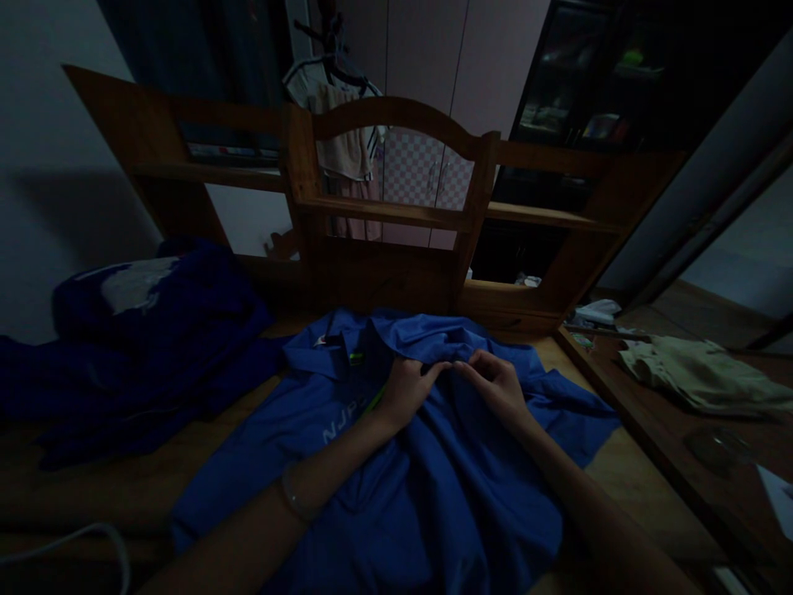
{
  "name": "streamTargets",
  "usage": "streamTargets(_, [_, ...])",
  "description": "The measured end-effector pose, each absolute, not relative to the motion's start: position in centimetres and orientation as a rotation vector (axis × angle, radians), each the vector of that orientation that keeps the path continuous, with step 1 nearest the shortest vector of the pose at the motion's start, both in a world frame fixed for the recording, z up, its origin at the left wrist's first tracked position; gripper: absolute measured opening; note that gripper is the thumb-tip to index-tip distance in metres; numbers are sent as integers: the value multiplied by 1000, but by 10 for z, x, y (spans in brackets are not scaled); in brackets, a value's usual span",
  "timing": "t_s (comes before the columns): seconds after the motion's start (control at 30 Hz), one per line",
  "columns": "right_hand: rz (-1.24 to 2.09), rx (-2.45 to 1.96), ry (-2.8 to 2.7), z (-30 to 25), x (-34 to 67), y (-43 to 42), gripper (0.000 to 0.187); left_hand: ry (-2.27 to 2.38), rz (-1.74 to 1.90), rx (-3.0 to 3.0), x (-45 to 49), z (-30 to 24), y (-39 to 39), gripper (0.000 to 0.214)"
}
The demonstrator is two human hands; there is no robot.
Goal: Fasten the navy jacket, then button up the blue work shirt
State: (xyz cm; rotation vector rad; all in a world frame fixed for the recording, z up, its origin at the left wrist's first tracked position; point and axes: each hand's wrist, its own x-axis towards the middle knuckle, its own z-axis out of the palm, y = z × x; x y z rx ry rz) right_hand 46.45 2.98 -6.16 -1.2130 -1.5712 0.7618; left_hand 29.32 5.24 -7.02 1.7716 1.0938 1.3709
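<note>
Handling a bright blue shirt (pixel 446 487), laid front-up on the wooden worktop (pixel 625 471) with the collar (pixel 328 347) at the far end and the hem towards the body. Pinching a raised ridge of cloth just right of the collar with both hands: left hand (pixel 405 388) curled, palm down, fingertips closed on the fold; right hand (pixel 496 384) likewise curled and closed on the same fold, fingertips almost meeting those of the left. Wearing a thin bracelet (pixel 291 496) on the left wrist. Judging by the lie of the cloth, early in the work: spread out roughly, with white lettering (pixel 340 426) showing on the chest and a small green tag (pixel 356 358) just below the collar, but rumpled across the far shoulder and down the right side, with no clean fold anywhere and the edge spilling loosely towards the right. Straightening of that upper part apparently in hand; flattening of the body and any folding not yet done. Too dark to tell whether buttoned or open at the front. To the left, touching the shirt's shoulder, a heap of dark blue garments (pixel 154 330) with a pale patch on top, unfolded. Well apart on the right, on a separate darker surface, a crumpled pale green garment (pixel 700 372). Beyond, a wooden shelf frame (pixel 396 215) and a towel (pixel 340 140) on a hanger; near the lower left corner, a white cable (pixel 80 537).
</note>
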Motion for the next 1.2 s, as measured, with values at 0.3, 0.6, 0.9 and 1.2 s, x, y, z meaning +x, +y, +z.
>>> streamTargets(0.3, [854,-1187,-1519,-64,469,34,30,1227,1326,1872,296,-68,47,29])
streamTargets(0.6, [630,-1162,-1724,-62,460,29,28,1250,1372,1891,298,-71,50,22])
streamTargets(0.9, [601,-1175,-1798,-65,464,32,25,1161,1313,1917,297,-72,50,19])
streamTargets(1.2, [602,-1184,-1853,-67,463,32,19,1243,1320,1837,294,-73,57,16])
